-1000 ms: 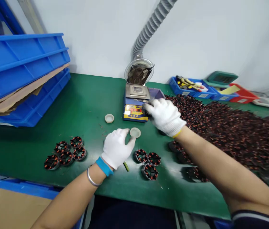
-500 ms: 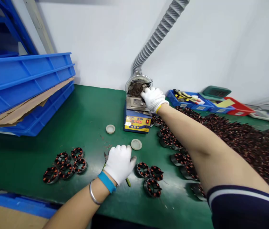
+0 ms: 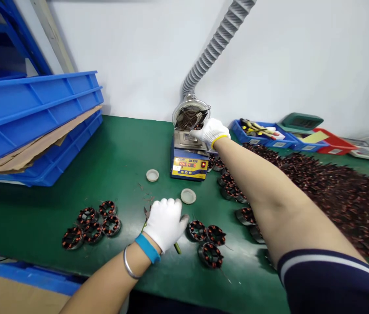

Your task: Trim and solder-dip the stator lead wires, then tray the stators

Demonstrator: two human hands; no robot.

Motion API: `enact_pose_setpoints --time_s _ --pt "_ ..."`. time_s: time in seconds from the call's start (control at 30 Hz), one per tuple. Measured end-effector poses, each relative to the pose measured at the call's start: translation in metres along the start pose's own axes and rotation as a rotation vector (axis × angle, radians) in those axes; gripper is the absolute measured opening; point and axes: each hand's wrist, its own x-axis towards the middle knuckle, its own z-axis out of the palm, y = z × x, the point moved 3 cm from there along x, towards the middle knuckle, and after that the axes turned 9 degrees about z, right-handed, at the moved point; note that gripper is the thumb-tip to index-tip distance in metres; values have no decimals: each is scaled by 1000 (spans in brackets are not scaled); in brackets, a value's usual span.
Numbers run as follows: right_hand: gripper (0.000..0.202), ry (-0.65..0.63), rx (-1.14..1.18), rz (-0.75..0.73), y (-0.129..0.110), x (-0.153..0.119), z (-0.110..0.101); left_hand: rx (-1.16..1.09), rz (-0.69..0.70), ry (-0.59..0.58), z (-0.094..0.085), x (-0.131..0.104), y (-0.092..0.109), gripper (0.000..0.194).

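My right hand (image 3: 211, 132), in a white knit glove, is closed on a wound motor stator (image 3: 199, 126) over the top of a small solder pot (image 3: 189, 155). The hand covers most of that stator. My left hand (image 3: 165, 222), also gloved, rests on the table with its fingers curled over green-handled cutting pliers (image 3: 177, 248). The pliers' jaws poke out at the left of the hand, a handle end at the right. Three stators (image 3: 211, 255) stand right of the left hand, and a cluster of several stators (image 3: 92, 233) to its left.
Two small round dishes (image 3: 188, 196) sit before the pot. A grey duct hose (image 3: 210, 50) rises behind it. Many stators (image 3: 328, 187) cover the right side of the green table (image 3: 128, 148). Tool bins (image 3: 256, 138) line the wall; blue crates (image 3: 37, 102) are stacked at left.
My right hand has shifted slightly over the pot, and the stator in it shows more. The pot's display reads differently. My left hand stays on the pliers.
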Motion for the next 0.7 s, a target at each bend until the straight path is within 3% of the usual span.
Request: enact_pose_setpoints --time_s 0.13,0.27,0.37,0.53,0.6,0.7 --pt "57 37 100 54 9 -8 -11 0 2 11 -2 -1 0 33" --pt "55 43 284 134 40 -31 -12 -6 12 17 -2 0 -1 30" --pt "52 -42 550 162 75 -81 11 -15 38 0 -1 2 -3 28" --pt "57 -218 581 216 121 -188 64 -27 66 -25 3 5 -7 29" --pt "57 -269 559 234 130 -215 79 -30 68 -28 2 5 -8 31" --pt "56 -290 512 240 136 -233 90 -32 77 -36 -1 6 -11 32"
